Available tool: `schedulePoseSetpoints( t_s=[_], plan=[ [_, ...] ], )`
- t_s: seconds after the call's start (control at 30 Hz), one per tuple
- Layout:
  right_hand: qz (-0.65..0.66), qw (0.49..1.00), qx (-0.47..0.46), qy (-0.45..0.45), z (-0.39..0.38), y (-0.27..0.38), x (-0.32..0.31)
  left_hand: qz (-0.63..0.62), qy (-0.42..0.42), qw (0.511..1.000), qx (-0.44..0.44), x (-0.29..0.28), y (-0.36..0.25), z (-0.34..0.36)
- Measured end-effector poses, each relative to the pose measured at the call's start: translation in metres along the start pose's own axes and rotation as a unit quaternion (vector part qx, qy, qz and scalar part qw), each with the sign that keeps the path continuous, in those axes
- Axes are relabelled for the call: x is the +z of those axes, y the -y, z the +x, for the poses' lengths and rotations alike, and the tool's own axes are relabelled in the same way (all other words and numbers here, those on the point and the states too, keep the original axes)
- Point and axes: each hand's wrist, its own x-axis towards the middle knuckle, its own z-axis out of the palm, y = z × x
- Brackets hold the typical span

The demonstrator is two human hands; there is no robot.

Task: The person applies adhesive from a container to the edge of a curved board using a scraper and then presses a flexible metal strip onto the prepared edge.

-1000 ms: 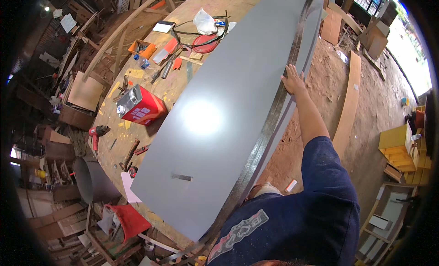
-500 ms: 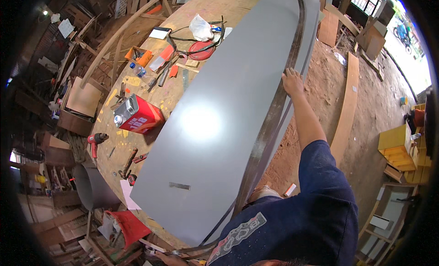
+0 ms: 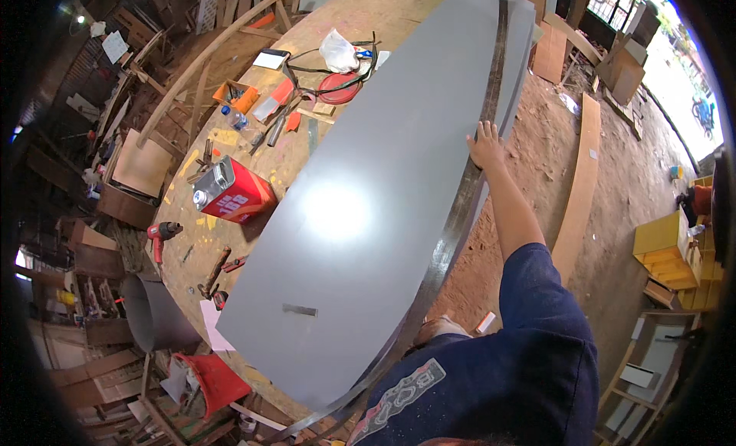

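My right hand (image 3: 485, 145) rests with its fingers spread on a long dark, glossy strip (image 3: 441, 254) that runs along the right edge of a large grey panel (image 3: 360, 124). The strip curves down to loose ends near my body at the bottom. A short metallic piece (image 3: 300, 309) lies on the panel's lower part. The panel lies on a wooden worktable (image 3: 360, 7), beside a red metal can (image 3: 249, 193) and a red heat gun (image 3: 159, 243). My left hand is out of sight.
Tapes, tools, an orange box (image 3: 234, 95) and a plastic bottle (image 3: 232, 118) crowd the table's left side. A long board (image 3: 579, 197) lies on the dirt floor at right, near a yellow cabinet (image 3: 661, 250). A red chair (image 3: 213, 383) and wood scraps stand lower left.
My right hand has shifted slightly down along the strip. The loose strip ends at the bottom have moved a little.
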Motion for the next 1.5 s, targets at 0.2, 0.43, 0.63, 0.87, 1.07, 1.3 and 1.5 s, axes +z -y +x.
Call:
schedulePoseSetpoints(
  t_s=[0.2,0.43,0.63,0.87,1.07,1.3,1.5],
  plan=[
    [0.022,1.0,0.011,-0.002,0.006,-0.003,0.01,-0.003,0.002,1.0,-0.001,0.002,0.002,-0.003],
    [0.041,0.999,0.025,-0.024,0.017,-0.003,0.011,-0.002,0.006,1.0,-0.006,0.0,0.005,-0.009],
    [0.062,0.996,0.031,-0.061,0.016,0.005,0.004,-0.005,0.027,1.0,-0.011,0.001,0.01,-0.021],
    [0.038,0.994,-0.098,-0.043,-0.128,0.039,-0.003,-0.016,0.138,0.989,-0.052,0.017,-0.013,-0.056],
    [0.069,0.978,-0.197,-0.013,-0.276,0.072,-0.016,-0.098,0.191,0.977,-0.013,0.036,0.005,-0.063],
    [0.081,0.981,-0.17,0.034,-0.343,0.088,-0.021,-0.216,0.222,0.951,-0.015,0.026,0.023,-0.045],
    [0.073,0.985,-0.158,0.018,-0.36,0.104,-0.012,-0.334,0.228,0.913,-0.047,0.079,0.09,-0.039]
  ],
)
